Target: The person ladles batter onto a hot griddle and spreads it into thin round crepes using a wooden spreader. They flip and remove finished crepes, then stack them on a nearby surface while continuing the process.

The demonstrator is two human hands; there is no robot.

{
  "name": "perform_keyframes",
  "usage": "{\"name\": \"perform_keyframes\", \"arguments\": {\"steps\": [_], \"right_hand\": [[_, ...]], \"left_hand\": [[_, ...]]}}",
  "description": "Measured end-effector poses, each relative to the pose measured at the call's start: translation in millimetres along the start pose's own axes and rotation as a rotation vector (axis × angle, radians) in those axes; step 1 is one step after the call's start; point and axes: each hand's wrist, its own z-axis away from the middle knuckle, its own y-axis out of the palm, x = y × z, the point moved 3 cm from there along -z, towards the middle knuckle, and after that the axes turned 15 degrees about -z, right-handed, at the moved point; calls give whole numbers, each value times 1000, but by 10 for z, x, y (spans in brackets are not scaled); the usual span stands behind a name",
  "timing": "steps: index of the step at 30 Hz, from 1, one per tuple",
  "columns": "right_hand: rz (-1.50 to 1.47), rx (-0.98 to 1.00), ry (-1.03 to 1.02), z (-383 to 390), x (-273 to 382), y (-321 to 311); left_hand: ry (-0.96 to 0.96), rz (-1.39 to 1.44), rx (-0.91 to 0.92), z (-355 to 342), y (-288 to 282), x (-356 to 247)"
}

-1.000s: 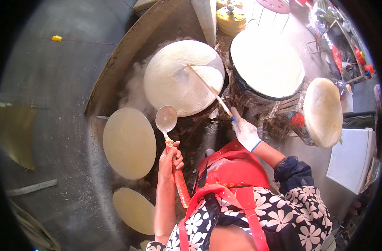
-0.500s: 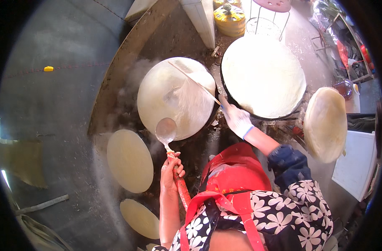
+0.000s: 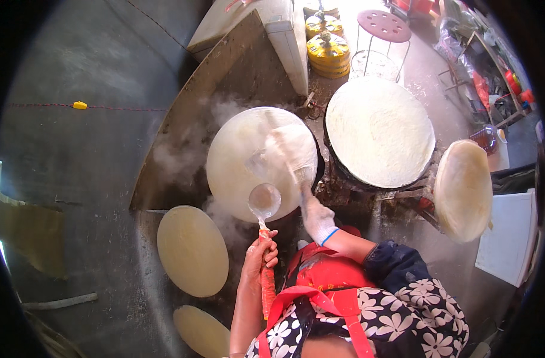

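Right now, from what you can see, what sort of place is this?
Probably a pancake-making workshop: steam rises around a pale, batter-like round, the left hand holds a ladle, and what seems a pancake stack lies at the right.

The central batter sheet [image 3: 233, 149] looks smooth, with a moist sheen. Over its near edge, the ladle [image 3: 265, 200] has a shiny metal bowl and a glossy wrapped handle; by its right near edge, the glove [image 3: 318, 219] is matt knitted cloth. Right of the central batter sheet, the second sheet [image 3: 380, 132] looks matt and grainy; left of it, the curved guard [image 3: 168, 149] looks like dull, stained metal.
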Motion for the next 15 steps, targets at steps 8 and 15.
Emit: {"name": "perform_keyframes", "arguments": {"steps": [8, 15], "right_hand": [[85, -224, -65, -202, 156, -536], [187, -6, -55, 25, 358, -101]], "left_hand": [[-25, 25, 50, 24, -348, 161], [-27, 73, 131, -104, -520, 242]]}}
